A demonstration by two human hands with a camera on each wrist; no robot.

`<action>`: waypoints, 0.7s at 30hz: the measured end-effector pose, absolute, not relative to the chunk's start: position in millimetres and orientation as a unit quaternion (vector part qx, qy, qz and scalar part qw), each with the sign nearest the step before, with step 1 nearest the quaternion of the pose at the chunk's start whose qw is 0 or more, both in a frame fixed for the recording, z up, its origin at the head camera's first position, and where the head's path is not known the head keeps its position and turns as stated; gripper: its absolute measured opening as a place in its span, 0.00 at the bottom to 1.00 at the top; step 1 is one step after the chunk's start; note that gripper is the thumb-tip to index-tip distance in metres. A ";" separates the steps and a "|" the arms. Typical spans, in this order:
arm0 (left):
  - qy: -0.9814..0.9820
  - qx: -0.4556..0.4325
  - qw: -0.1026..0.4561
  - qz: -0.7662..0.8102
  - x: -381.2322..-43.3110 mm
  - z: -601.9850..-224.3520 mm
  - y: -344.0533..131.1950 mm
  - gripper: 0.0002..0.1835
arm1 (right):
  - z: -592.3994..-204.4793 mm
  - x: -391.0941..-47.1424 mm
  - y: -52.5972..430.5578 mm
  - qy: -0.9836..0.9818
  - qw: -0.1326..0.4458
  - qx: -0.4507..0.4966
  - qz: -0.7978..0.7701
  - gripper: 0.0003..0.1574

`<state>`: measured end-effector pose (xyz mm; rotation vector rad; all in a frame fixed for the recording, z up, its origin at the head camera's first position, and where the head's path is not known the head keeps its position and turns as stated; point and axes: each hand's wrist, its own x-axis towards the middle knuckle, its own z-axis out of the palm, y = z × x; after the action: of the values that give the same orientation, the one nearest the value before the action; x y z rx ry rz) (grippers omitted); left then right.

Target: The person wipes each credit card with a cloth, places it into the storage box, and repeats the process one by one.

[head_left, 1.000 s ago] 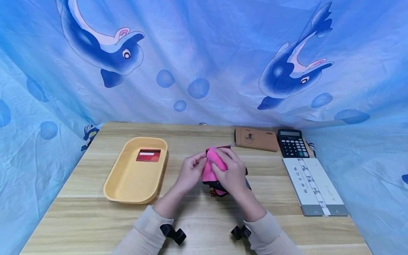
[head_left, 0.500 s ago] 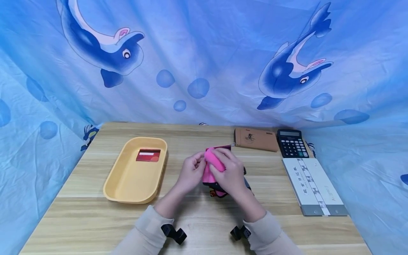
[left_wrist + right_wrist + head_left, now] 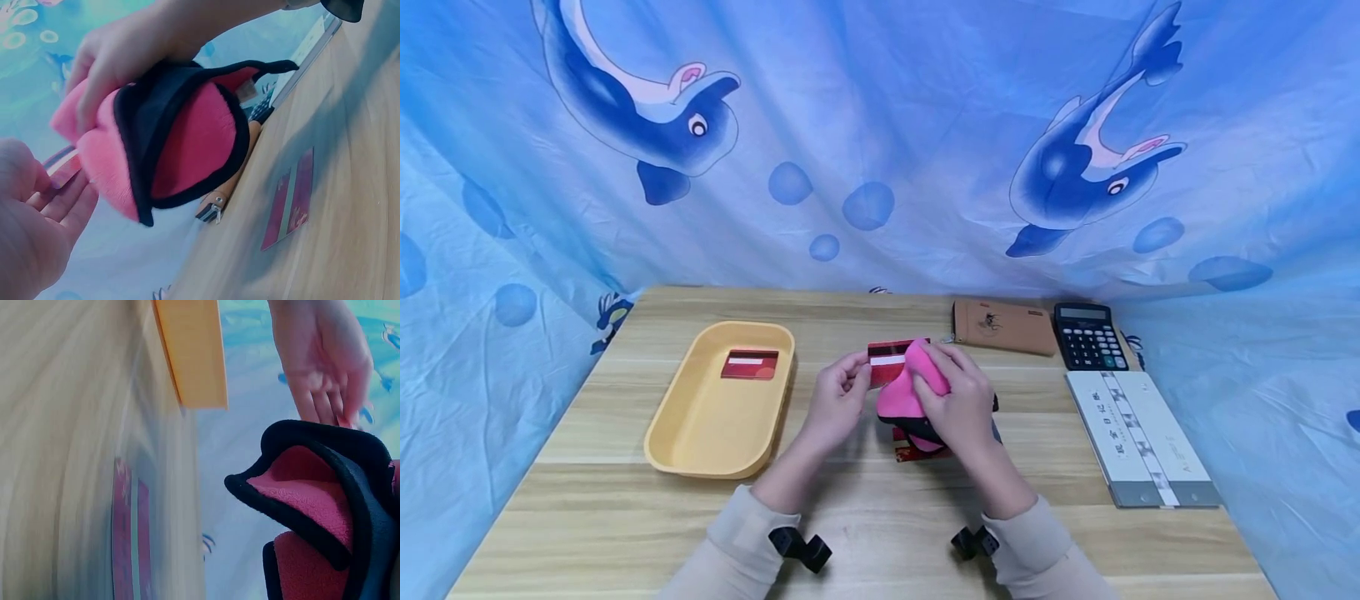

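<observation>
My left hand (image 3: 838, 398) pinches the left edge of a red bank card (image 3: 880, 377) with a dark stripe and a white strip. Held up beside it, a pink plush cloth (image 3: 901, 398) with black edging and a dark backing is bunched in my right hand (image 3: 957, 400). The cloth overlaps the card's right part. In the left wrist view the cloth's folds (image 3: 200, 144) gape between the two hands, and only a slip of the held card (image 3: 65, 170) shows. Another red card (image 3: 289, 203) lies on the table under the cloth.
A yellow tray (image 3: 658, 446) at the left holds a red card (image 3: 749, 364). Along the back right lie a brown zip wallet (image 3: 1015, 329) and a black calculator (image 3: 1090, 337). A white and grey notebook (image 3: 1131, 437) lies near the right edge.
The held card, mostly covered by the cloth before, now shows on its left. My left hand has shifted slightly left, while my right hand with the cloth has moved right.
</observation>
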<state>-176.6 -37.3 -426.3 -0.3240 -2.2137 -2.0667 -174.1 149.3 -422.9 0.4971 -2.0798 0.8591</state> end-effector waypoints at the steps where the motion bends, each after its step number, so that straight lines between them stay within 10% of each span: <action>1: -0.723 -0.102 0.046 -0.682 -176.6 -425.6 -38.8 0.15 | -423.7 -175.6 152.2 -0.824 0.408 0.193 0.343 0.22; 21: -0.687 0.014 0.025 -0.726 -191.3 -421.2 -96.0 0.18 | -435.8 -185.2 182.7 -0.816 0.401 0.170 0.381 0.23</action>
<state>-191.3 -96.0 -421.2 0.0447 -2.1234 -2.2462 -185.2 182.7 -435.8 0.4309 -2.0628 0.9632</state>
